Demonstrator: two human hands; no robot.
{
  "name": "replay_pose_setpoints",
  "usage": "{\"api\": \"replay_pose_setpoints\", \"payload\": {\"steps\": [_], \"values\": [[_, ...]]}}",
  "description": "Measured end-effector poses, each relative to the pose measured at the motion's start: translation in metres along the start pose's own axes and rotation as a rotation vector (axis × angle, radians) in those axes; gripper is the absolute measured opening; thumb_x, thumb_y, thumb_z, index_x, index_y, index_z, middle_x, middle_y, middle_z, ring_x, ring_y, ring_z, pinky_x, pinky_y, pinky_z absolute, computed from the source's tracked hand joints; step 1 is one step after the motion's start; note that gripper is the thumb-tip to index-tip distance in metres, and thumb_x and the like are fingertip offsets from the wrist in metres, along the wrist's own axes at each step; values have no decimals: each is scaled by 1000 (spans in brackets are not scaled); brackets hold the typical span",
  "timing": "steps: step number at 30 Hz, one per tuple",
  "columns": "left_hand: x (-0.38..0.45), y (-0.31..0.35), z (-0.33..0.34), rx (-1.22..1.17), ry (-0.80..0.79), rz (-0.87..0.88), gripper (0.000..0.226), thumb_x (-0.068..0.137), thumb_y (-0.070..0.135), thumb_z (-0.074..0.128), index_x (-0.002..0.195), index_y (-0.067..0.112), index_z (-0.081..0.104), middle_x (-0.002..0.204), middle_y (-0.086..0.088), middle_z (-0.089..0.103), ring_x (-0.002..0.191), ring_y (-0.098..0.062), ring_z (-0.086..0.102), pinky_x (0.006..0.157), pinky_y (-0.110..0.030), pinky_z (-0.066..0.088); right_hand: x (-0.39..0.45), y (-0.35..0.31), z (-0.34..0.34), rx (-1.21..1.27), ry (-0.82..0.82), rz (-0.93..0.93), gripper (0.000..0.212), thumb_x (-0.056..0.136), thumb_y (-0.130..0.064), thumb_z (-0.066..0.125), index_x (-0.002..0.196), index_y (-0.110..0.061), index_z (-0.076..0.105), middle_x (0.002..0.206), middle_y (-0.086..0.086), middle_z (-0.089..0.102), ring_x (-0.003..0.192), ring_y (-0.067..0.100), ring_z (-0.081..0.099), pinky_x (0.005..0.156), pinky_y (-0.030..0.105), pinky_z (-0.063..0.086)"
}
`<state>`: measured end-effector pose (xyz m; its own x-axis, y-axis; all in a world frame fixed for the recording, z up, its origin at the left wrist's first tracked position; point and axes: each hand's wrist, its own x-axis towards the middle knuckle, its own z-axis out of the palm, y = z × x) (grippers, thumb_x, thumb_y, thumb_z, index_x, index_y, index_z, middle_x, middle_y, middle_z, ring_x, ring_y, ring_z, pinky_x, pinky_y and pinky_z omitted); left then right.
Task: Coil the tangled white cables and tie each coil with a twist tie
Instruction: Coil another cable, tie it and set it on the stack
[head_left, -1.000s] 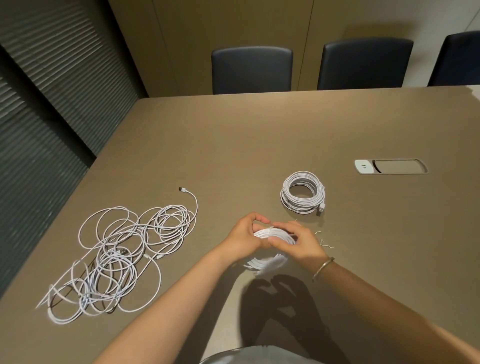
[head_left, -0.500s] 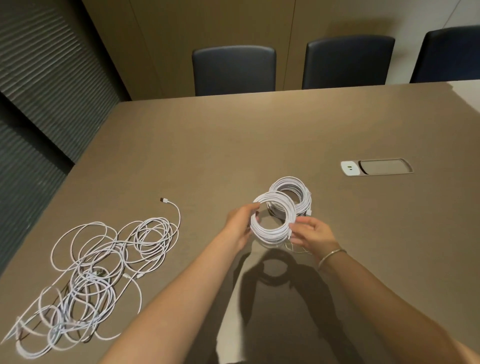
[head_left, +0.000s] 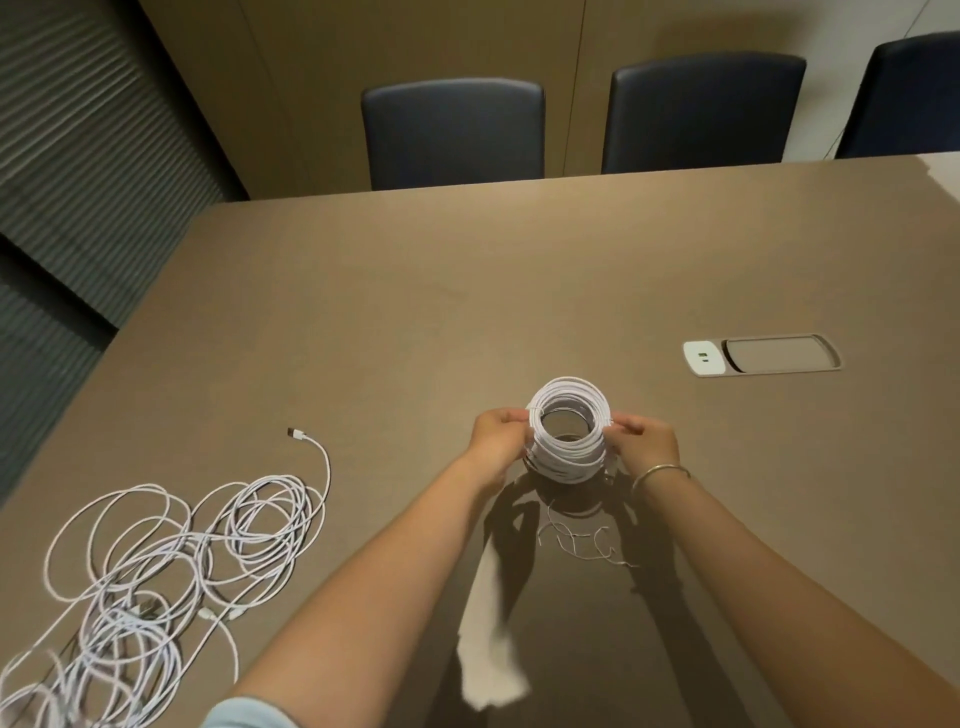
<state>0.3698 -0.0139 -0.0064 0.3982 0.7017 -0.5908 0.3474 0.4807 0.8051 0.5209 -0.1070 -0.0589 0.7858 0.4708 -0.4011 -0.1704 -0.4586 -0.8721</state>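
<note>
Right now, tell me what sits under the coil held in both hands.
The left hand and right hand hold the top coil over a second white coil. Whether they touch is unclear. The table beneath them is covered.

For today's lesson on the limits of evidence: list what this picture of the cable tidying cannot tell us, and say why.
Head view only:
- Coil stack: whether the left hand and right hand hold one coil or two, and whether it touches the table; the hands and the coil's shadow hide this.
- Twist ties: their number; too thin.
- Tangled cables: their number; cut off by the picture's lower left edge.
</note>
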Motion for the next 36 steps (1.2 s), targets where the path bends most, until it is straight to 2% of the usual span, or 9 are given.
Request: {"api": "replay_pose_setpoints", "payload": {"steps": [3, 7, 10, 14, 19, 22, 27, 30, 36], "values": [[2, -3, 4, 98, -55, -11, 33, 87, -13, 44, 82, 14, 62, 81, -3, 60, 68, -9, 52, 54, -13, 44, 3, 3, 3, -100, -7, -75, 30, 80, -4, 71, 110, -2, 70, 93, 9, 70, 85, 19, 63, 91, 38, 51], [-1, -8, 7, 173, -94, -1, 39, 92, -9, 46, 114, 20, 60, 87, 5, 59, 74, -4, 54, 58, -13, 44, 0, 6, 5, -166, 8, -130, 29, 82, -6, 69, 111, -6, 69, 99, 11, 70, 89, 24, 64, 90, 37, 51], [-5, -14, -4, 179, -84, -10, 30, 91, -8, 48, 88, 18, 63, 73, 9, 63, 59, 5, 54, 51, -6, 42, -9, 3, 4, -187, 73, -124, 24, 80, -3, 67, 102, -13, 70, 89, 8, 67, 81, 25, 60, 78, 30, 46], [-19, -23, -36, 187, 4, -37, 35, 90, -4, 55, 124, 6, 61, 116, -7, 61, 100, -15, 53, 85, -26, 46, -29, 3, 11, -198, 169, -151, 19, 77, 1, 57, 87, -13, 64, 81, 7, 59, 77, 25, 54, 72, 29, 40], [-50, -54, -94, 165, 89, -13, 28, 91, -2, 57, 117, 7, 62, 95, -5, 61, 73, -8, 51, 59, -21, 40, -85, -1, 43, -267, -29, -237, 17, 79, 5, 58, 82, -12, 59, 63, -4, 49, 70, 22, 49, 70, 28, 40], [-75, -87, -132, 183, 151, -12, 17, 89, 0, 60, 99, 14, 62, 84, -2, 60, 66, -8, 50, 54, -19, 40, -126, 2, 73, -256, -208, -218, 16, 81, 8, 58, 86, -7, 60, 61, -1, 47, 57, 11, 49, 51, 8, 35], [-120, -147, -214, 194, 311, -43, 20, 79, -4, 62, 76, 15, 58, 94, -13, 70, 79, -22, 65, 72, -34, 57, -197, 18, 145, -308, -462, -196, 22, 82, 9, 53, 75, -12, 58, 68, 6, 54, 55, 14, 46, 41, 9, 33], [-146, -174, -262, 440, 329, -39, 20, 61, 7, 67, 70, 19, 53, 94, -9, 72, 90, -22, 70, 74, -26, 54, -238, 32, 183, -316, -616, -122, 19, 83, 11, 51, 85, -6, 58, 56, 1, 44, 45, 12, 42, 46, 18, 38], [-192, -215, -326, 1311, 54, -104, 16, 79, 15, 66, 94, 14, 67, 107, -11, 68, 104, -30, 65, 81, -29, 49, -293, 57, 229, -447, -748, -69, 17, 82, 4, 57, 79, -13, 57, 57, 6, 53, 47, 19, 47, 43, 20, 32]]}}
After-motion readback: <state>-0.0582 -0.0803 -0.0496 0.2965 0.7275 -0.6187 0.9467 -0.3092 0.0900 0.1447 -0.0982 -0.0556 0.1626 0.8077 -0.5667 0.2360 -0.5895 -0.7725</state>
